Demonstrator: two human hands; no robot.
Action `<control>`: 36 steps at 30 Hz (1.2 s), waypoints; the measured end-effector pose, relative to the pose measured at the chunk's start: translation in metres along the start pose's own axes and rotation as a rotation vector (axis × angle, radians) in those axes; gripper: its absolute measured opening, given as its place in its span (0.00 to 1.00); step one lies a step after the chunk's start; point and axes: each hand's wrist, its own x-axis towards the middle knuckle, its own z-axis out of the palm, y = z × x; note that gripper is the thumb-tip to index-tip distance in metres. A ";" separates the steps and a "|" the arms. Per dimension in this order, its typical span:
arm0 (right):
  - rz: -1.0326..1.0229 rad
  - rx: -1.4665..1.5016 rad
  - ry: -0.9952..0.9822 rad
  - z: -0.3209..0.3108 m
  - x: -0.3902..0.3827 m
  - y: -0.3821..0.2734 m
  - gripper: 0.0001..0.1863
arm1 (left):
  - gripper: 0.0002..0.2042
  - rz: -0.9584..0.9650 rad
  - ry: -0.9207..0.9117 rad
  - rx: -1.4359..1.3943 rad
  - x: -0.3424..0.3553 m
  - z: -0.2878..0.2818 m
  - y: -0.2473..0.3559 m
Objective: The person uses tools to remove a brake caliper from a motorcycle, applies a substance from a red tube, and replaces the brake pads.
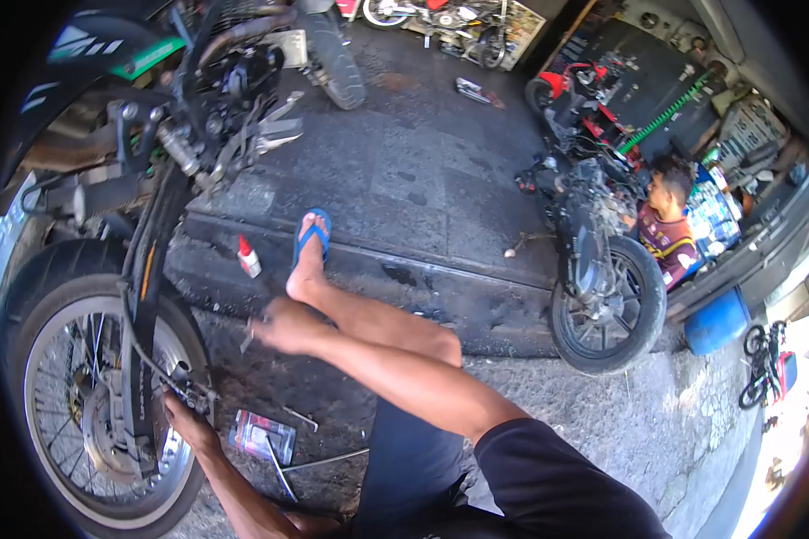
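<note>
My left hand is closed on a small metal brake caliper beside the spoked motorcycle wheel. A black hose runs down to the caliper along the swingarm. Apart from the wheel, my right hand is raised over the ground with its fingers closed. Something small and dark sticks out from its fingertips, too blurred to name. Below it on the ground lie a clear plastic package, a bent metal hex key and a long-handled metal tool.
A white bottle with a red cap stands near my foot in a blue flip-flop. A concrete step edge crosses the floor. On the right, a person sits behind a partly stripped motorcycle, near a blue drum.
</note>
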 end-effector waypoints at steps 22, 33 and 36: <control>0.341 0.702 -0.499 0.098 0.002 -0.095 0.20 | 0.21 -0.062 0.061 -0.190 0.008 -0.011 -0.005; 0.450 0.646 -0.505 0.097 0.007 -0.107 0.19 | 0.23 0.055 0.083 -0.042 0.007 -0.010 0.008; 0.519 0.661 -0.541 0.096 0.011 -0.108 0.19 | 0.23 0.047 0.068 -0.047 0.007 -0.012 0.010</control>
